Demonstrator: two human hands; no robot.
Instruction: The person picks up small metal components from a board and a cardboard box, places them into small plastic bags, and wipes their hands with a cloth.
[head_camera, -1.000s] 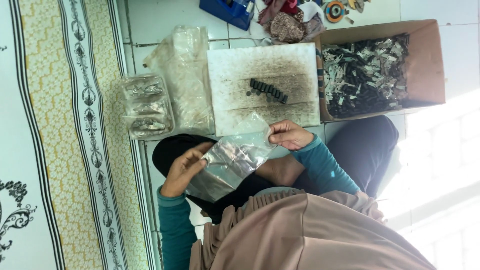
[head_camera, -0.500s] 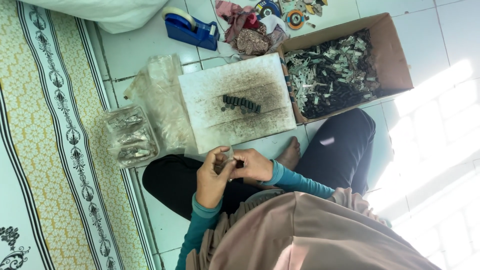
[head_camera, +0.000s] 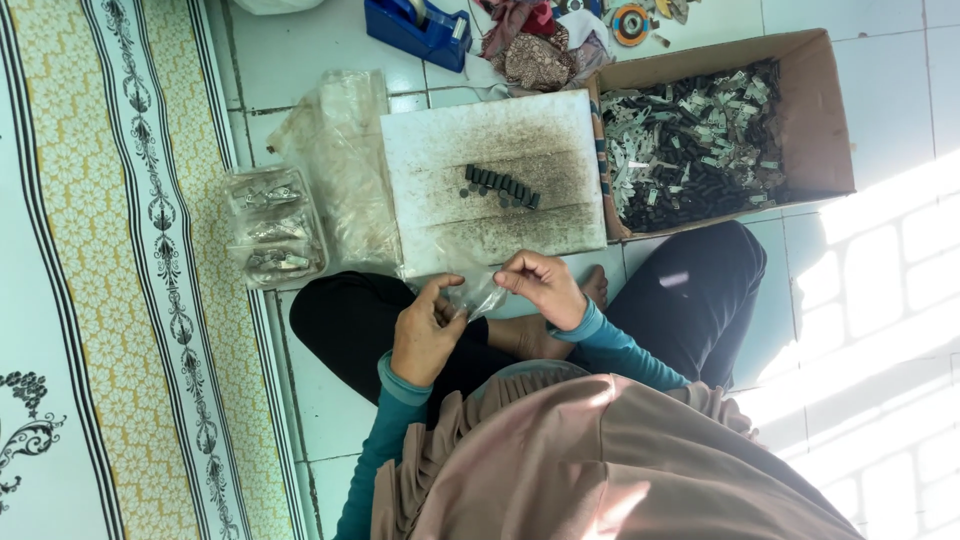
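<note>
I sit cross-legged on a tiled floor. My left hand (head_camera: 425, 338) and my right hand (head_camera: 545, 290) both pinch a small clear plastic bag (head_camera: 477, 296) just above my lap, one at each side of it. What the bag holds is too small to make out. Right in front of my hands lies a stained white board (head_camera: 440, 150) with a short row of small dark pieces (head_camera: 503, 187) on it.
An open cardboard box (head_camera: 820, 110) of silvery and dark small parts stands to the right of the board. Filled clear bags (head_camera: 275, 225) and empty plastic bags (head_camera: 345, 160) lie to its left, beside a patterned mat (head_camera: 130, 270). A blue tape dispenser (head_camera: 420, 28) and cloth scraps (head_camera: 530, 50) lie beyond.
A second ago my hands held a larger clear bag of silvery parts. They then came together, and now they hold a small clear bag stretched between them. The view has shifted.
</note>
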